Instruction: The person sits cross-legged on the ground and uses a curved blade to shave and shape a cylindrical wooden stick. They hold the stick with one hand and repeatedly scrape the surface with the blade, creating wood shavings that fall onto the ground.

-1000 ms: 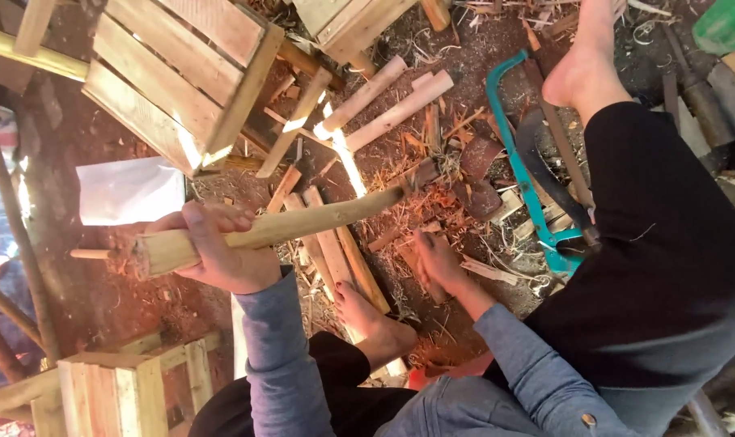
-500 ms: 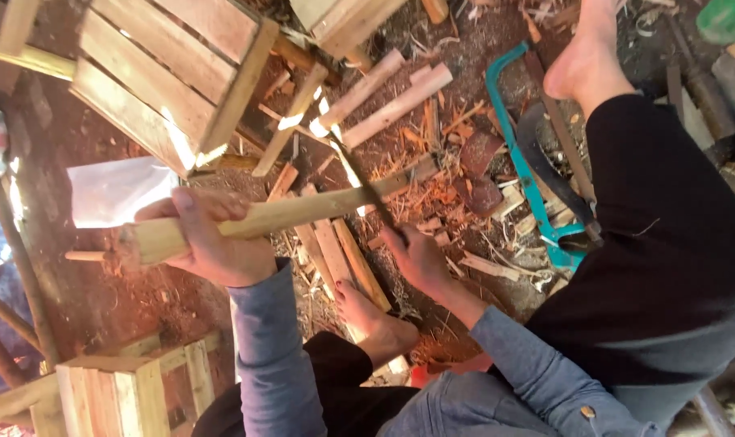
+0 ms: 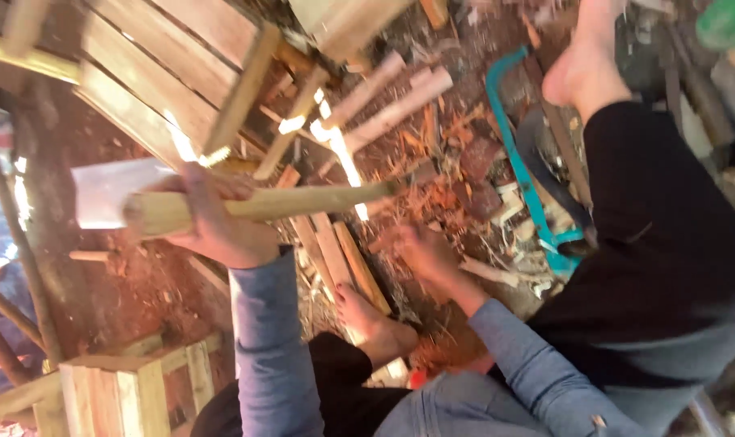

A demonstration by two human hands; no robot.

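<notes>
Reddish dirt ground (image 3: 133,299) fills the head view, littered with orange wood shavings (image 3: 444,198) and offcuts.

Surroundings: a slatted wooden frame (image 3: 165,73) lies at upper left, and a second small slatted piece (image 3: 112,396) stands at lower left. Two peeled round sticks (image 3: 396,101) lie side by side at top centre. Flat wooden slats (image 3: 339,255) rest on the ground just under your work, beside your bare foot (image 3: 371,324). A teal-framed saw (image 3: 529,186) lies at right, next to your other leg in dark cloth (image 3: 667,235). A white sheet (image 3: 108,190) sits behind your left hand.

Hands: your left hand (image 3: 213,222) is clenched around the thick end of a pale wooden pole (image 3: 302,202), which runs level from the left out to the right, its far tip above the shavings. Your right hand (image 3: 424,251) is low over the shavings, below the pole's far tip and apart from it; motion blur hides what the fingers grip, so you cannot tell whether it holds a tool.

Change from half a second ago: your right hand was up at the pole with a dark blade against it; now it sits lower. The pole lies flatter than before.
</notes>
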